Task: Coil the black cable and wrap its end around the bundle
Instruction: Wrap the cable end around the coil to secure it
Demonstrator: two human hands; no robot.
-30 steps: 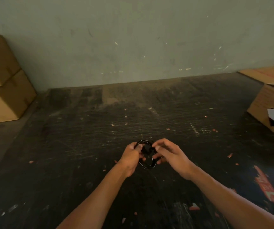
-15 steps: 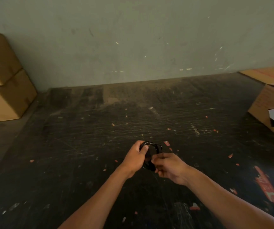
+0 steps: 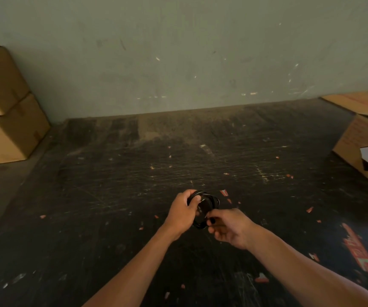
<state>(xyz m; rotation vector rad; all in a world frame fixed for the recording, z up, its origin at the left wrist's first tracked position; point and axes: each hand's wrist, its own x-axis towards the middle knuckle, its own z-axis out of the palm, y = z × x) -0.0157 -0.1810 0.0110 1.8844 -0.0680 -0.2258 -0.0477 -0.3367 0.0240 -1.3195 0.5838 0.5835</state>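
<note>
The black cable [image 3: 209,201] is a small coiled bundle held above the dark floor, in the lower middle of the head view. My left hand [image 3: 182,214] grips the bundle's left side, thumb pressed on its top loops. My right hand [image 3: 230,227] sits at the bundle's lower right, its thumb and fingers pinched on the cable's end, close against the coil. Part of the coil is hidden behind both hands.
Two stacked cardboard boxes [image 3: 3,111] stand at the far left against the wall. An open cardboard box [image 3: 364,138] sits at the right edge. The dark scratched floor [image 3: 112,196] carries small orange scraps and a red torn label [image 3: 360,255] at lower right.
My right hand has dropped from the top of the coil to its lower right, drawing the cable end down around the bundle. My left hand has kept its grip.
</note>
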